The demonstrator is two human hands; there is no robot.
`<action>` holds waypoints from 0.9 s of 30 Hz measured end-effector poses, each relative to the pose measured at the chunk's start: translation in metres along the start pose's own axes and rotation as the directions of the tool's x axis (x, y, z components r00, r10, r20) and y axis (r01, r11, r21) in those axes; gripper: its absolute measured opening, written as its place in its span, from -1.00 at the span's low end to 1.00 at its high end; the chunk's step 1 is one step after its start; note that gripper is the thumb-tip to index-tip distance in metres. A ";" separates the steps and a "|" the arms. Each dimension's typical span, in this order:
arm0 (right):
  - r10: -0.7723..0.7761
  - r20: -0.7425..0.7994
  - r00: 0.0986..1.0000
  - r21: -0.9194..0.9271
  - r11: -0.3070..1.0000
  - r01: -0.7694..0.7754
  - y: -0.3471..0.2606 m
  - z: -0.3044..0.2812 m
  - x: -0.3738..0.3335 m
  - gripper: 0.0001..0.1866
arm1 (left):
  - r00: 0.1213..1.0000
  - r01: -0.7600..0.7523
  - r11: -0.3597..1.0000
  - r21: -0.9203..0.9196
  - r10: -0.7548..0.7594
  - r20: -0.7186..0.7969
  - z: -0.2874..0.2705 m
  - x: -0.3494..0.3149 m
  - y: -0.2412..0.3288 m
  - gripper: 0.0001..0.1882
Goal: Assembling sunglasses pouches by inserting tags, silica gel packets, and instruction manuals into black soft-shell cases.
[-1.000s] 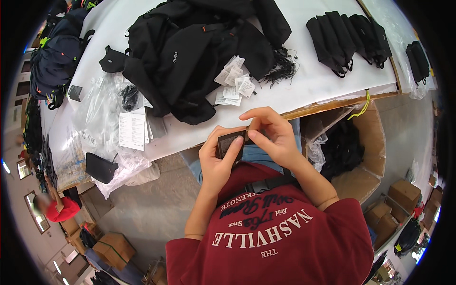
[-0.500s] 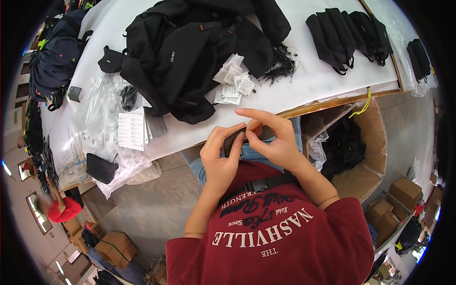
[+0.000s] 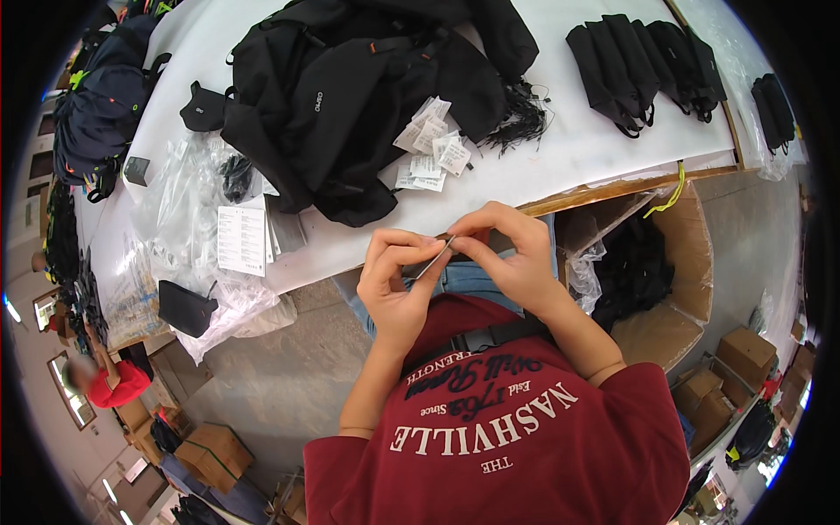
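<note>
My left hand is closed on a thin, dark, flat hang tag, seen nearly edge-on with a pale rim. At the upper end of this tag, my right hand pinches with thumb and forefinger; whether a fine string is there is too small to tell. Both hands meet just off the table's front edge, above my lap. Beyond them lies a heap of black backpacks, with several white paper tags and a bundle of black tag strings beside it.
Clear plastic bags and a stack of white printed cards lie on the left, near a small black pouch. Black folded pouches lie at the far right. Below the table's right edge stands an open cardboard box.
My left fingers have curled further over the tag, and the tag has turned to show its pale edge. My right forefinger has come down to pinch its upper end.
</note>
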State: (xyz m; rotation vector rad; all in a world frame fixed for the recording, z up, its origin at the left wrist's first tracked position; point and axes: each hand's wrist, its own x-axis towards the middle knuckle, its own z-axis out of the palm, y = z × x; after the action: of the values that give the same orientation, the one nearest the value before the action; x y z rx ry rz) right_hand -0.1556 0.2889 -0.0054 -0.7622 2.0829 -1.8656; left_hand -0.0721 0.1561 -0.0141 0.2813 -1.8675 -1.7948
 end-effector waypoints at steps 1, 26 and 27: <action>-0.056 -0.008 0.998 -0.011 0.998 0.056 -0.001 0.000 0.000 -0.83 | 1.000 -0.001 1.000 0.005 0.001 -0.005 0.000 -0.001 0.003 -0.79; 0.253 0.303 0.919 0.237 0.914 -0.330 0.000 -0.011 0.004 -0.92 | 0.912 -0.217 0.945 0.243 0.108 0.395 -0.004 0.100 -0.021 -0.93; 0.249 0.303 0.920 0.203 0.926 -0.317 0.001 -0.014 0.003 -0.91 | 0.909 -0.385 0.827 0.410 0.262 0.324 0.000 0.120 -0.023 -0.88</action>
State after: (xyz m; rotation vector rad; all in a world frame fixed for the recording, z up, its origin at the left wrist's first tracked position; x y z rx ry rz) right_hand -0.1652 0.2990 -0.0033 -0.5782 1.6512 -1.7074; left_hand -0.1779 0.0944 -0.0095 -0.1109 -2.3548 -1.1745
